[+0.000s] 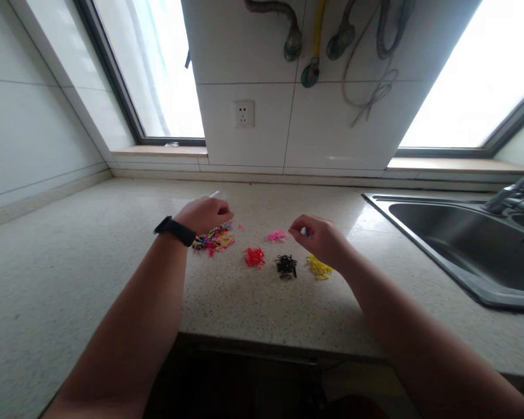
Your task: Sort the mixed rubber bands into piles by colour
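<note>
My left hand (204, 213), with a black band on its wrist, hovers with curled fingers over a mixed pile of small coloured rubber bands (213, 239) on the speckled countertop (70, 279). My right hand (321, 238) is pinched closed just right of a pink pile (276, 235), with a bit of blue showing at its fingertips. Below lie a red pile (254, 257), a black pile (286, 266) and a yellow pile (318, 267), the yellow one partly under my right wrist.
A steel sink (463, 244) with a faucet (513, 195) is set into the counter at the right. A wall socket (244, 113) and hanging hoses (314, 41) are on the tiled wall behind. Windows stand at both sides.
</note>
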Demonstrator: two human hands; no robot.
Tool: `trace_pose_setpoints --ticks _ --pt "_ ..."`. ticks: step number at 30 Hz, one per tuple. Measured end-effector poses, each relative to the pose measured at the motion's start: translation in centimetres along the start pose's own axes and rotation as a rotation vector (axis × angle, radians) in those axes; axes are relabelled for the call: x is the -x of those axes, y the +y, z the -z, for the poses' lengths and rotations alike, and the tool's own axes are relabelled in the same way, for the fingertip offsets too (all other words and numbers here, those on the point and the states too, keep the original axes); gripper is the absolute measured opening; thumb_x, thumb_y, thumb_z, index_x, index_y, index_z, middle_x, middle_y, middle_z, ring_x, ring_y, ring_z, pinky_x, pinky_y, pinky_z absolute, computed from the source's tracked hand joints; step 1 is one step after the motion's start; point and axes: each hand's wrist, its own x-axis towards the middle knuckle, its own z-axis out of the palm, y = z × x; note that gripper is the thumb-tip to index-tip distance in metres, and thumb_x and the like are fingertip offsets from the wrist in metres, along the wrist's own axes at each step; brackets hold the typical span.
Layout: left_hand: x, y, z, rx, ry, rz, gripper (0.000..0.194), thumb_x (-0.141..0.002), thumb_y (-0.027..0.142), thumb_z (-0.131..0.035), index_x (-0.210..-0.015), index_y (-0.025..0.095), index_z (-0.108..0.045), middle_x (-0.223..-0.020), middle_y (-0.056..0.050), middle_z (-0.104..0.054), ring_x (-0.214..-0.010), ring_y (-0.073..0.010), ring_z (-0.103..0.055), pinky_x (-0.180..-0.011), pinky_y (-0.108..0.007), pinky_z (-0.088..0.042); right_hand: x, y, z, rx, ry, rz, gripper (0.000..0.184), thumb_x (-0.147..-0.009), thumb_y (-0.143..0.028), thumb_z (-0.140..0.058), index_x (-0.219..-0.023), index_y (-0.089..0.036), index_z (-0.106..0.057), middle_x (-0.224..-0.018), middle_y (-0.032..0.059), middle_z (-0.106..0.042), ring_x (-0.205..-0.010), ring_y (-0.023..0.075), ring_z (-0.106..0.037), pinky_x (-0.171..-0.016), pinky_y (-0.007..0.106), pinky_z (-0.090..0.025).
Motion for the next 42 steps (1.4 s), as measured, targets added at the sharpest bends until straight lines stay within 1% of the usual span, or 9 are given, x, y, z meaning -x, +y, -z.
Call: trace_pose_setpoints --ticks 3,6,11,15,20,25,30,35,42 --pt "0.6 -0.4 0.6 -0.091 0.209 0.123 0.040 -0.091 0.053 -0.047 -0.084 0.024 -0.073 -0.074 -0.005 -0.070 -0.064 -0.0184 -0.058 -0.060 -0.030 -0.035 0.2 1.7 1.0 -0.010 0.063 -0.082 0.012 -0.087 -0.030 -0.062 -0.084 -0.021 -0.068 -0.067 -0.0001 -0.065 -0.055 0.0124 -0.050 -0.057 0.028 -0.038" --pt "1.1 -0.5 0.8 -0.065 0.303 0.162 0.043 -0.094 0.053 -0.043 -0.085 0.023 -0.072 -0.075 -0.005 -0.070 -0.063 -0.0178 -0.059 -0.059 -0.030 -0.035 0.4 3.3 1.7 -0.019 0.126 -0.141 0.014 -0.087 -0.032 -0.061 -0.083 -0.020 -0.068 -0.068 0.0006 -0.066 -0.053 0.0119 -0.049 -0.055 0.027 -0.038" --pt "1.4 -2.0 -0.6 0.099 0.161 0.107 0.038 -0.089 0.051 -0.051 -0.087 0.022 -0.074 -0.075 -0.004 -0.071 -0.064 -0.0161 -0.060 -0.060 -0.027 -0.038 0.5 4.7 2.2 -0.077 0.215 -0.216 0.017 -0.086 -0.034 -0.060 -0.083 -0.019 -0.068 -0.071 0.0027 -0.067 -0.054 0.0127 -0.050 -0.056 0.028 -0.041" --pt "1.4 -4.2 -2.1 0.214 0.037 0.112 0.036 -0.084 0.050 -0.057 -0.096 0.022 -0.075 -0.076 -0.003 -0.072 -0.068 -0.0168 -0.062 -0.066 -0.027 -0.043 0.6 5.2 1.9 -0.085 0.194 -0.217 0.019 -0.086 -0.036 -0.059 -0.083 -0.019 -0.067 -0.072 0.0040 -0.067 -0.055 0.0135 -0.051 -0.056 0.028 -0.041" --pt "1.4 -5.8 -2.7 0.230 0.060 0.166 0.033 -0.084 0.046 -0.058 -0.101 0.023 -0.074 -0.087 -0.004 -0.074 -0.078 -0.0185 -0.066 -0.073 -0.027 -0.046 0.7 5.9 1.6 -0.092 0.167 -0.219 0.021 -0.086 -0.037 -0.059 -0.082 -0.018 -0.067 -0.070 0.0040 -0.066 -0.056 0.0141 -0.051 -0.056 0.029 -0.041" --pt "1.4 -6.9 -3.1 0.134 0.199 0.374 0.032 -0.084 0.046 -0.057 -0.098 0.024 -0.076 -0.095 -0.007 -0.076 -0.088 -0.0235 -0.069 -0.080 -0.031 -0.048 0.8 5.9 1.5 -0.160 0.186 -0.227 0.020 -0.085 -0.037 -0.059 -0.083 -0.018 -0.066 -0.070 0.0028 -0.064 -0.056 0.0132 -0.049 -0.056 0.028 -0.040" --pt "1.4 -7.8 -3.8 0.216 0.051 0.386 0.035 -0.077 0.049 -0.065 -0.097 0.023 -0.077 -0.095 -0.007 -0.077 -0.088 -0.0235 -0.070 -0.078 -0.030 -0.049 0.8 5.8 1.5 -0.154 0.176 -0.218 0.023 -0.086 -0.039 -0.059 -0.082 -0.018 -0.066 -0.067 0.0015 -0.062 -0.055 0.0129 -0.047 -0.055 0.028 -0.039" --pt "1.3 -8.2 -3.9 0.244 -0.094 0.386 0.034 -0.072 0.052 -0.070 -0.094 0.027 -0.078 -0.095 -0.005 -0.078 -0.088 -0.0234 -0.070 -0.077 -0.029 -0.050 0.9 6.0 1.5 -0.128 0.165 -0.203 0.026 -0.087 -0.042 -0.058 -0.084 -0.018 -0.067 -0.068 0.0028 -0.063 -0.055 0.0135 -0.047 -0.054 0.028 -0.039" --pt "1.2 -7.9 -3.7 0.245 -0.155 0.333 0.029 -0.071 0.047 -0.070 -0.093 0.030 -0.080 -0.093 -0.003 -0.078 -0.086 -0.0234 -0.070 -0.080 -0.030 -0.049 0.9 6.0 1.5 -0.103 0.134 -0.186 0.025 -0.087 -0.042 -0.058 -0.083 -0.019 -0.067 -0.067 0.0027 -0.063 -0.055 0.0141 -0.049 -0.054 0.028 -0.040"
